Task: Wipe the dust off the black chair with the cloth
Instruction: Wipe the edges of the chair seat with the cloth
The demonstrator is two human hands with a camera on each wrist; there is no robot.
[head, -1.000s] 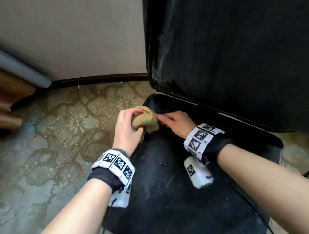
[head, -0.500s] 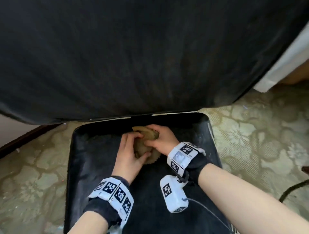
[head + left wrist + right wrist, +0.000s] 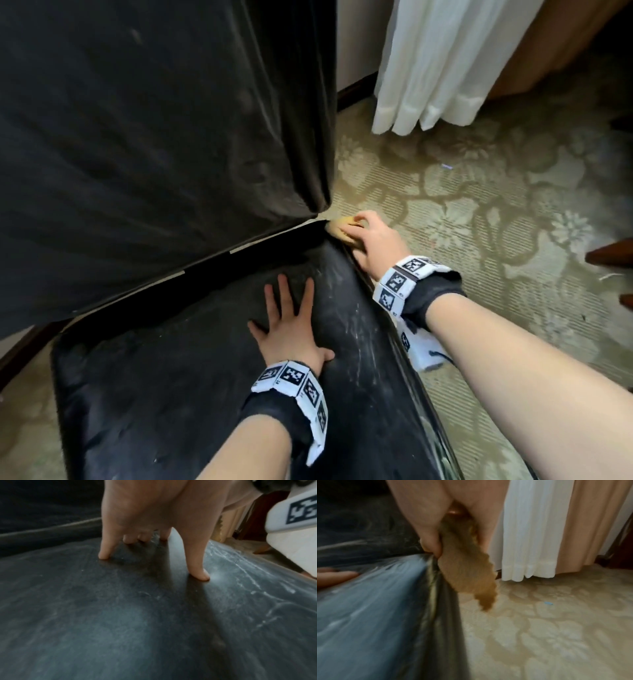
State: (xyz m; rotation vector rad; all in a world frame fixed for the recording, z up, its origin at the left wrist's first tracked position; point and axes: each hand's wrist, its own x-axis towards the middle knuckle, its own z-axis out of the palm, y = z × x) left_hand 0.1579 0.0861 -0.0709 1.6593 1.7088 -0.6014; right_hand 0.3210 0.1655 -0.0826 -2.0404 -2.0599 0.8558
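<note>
Tan cloth (image 3: pixel 339 228) gripped at black chair (image 3: pixel 171 377) edge.

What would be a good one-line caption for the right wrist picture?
Right hand grips a tan cloth at the side edge of the dusty black chair seat, above patterned carpet.

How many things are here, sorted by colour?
Black: 1, the chair
Tan: 1, the cloth
White: 1, the curtain
Beige: 1, the drape
Total: 4
</note>
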